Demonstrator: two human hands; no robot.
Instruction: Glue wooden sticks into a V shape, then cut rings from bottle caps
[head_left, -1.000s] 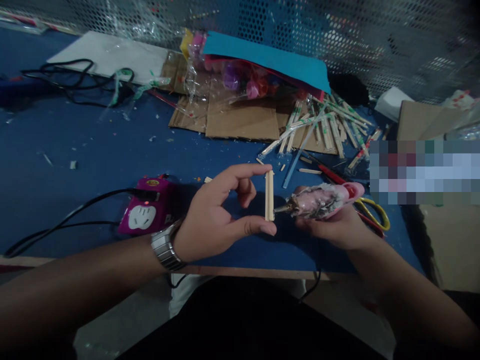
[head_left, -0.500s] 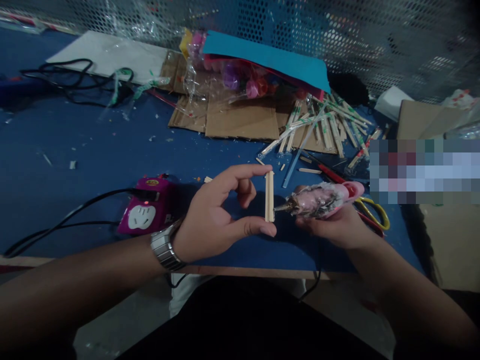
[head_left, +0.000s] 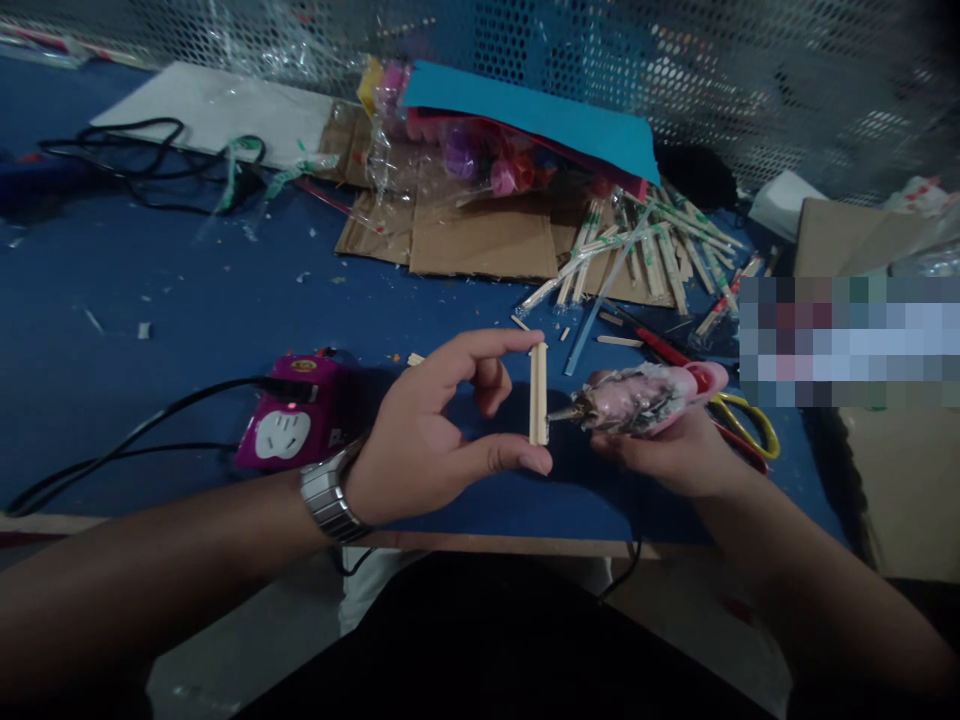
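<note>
At the far left, well beyond the left hand's grip, a black cable (head_left: pixel 157 123) lies looped on the blue tabletop (head_left: pixel 225 290), partly over a white sheet (head_left: pixel 217 110). Nearer, just left of the left wrist, sits a purple power socket (head_left: pixel 289 428) with a white outlet face, a black plug in it and a small red light lit. A metal-banded wristwatch (head_left: pixel 330 502) circles that wrist.

The left hand (head_left: pixel 431 430) makes a wide C, gripping short wooden sticks (head_left: pixel 538 393) laid side by side: index fingertip on their far end, thumb at the near end, the other fingers curled loosely clear. The sticks are thus held lengthwise between finger and thumb, above the table. Beyond this grip are flattened cardboard (head_left: pixel 484 240), a bright blue sheet (head_left: pixel 529 115) over plastic-wrapped items, and, farther right, a heap of wrapped chopsticks (head_left: pixel 660 265).

Immediately right of the sticks, a pink hot glue gun (head_left: pixel 637 402) points its metal nozzle at their right edge, close to the thumb; whether it touches cannot be told. The right hand (head_left: pixel 694 455) is closed around the gun's handle, its fingers mostly hidden underneath. Just right of that grip, a yellow looped handle (head_left: pixel 769 430) shows on the table.
</note>
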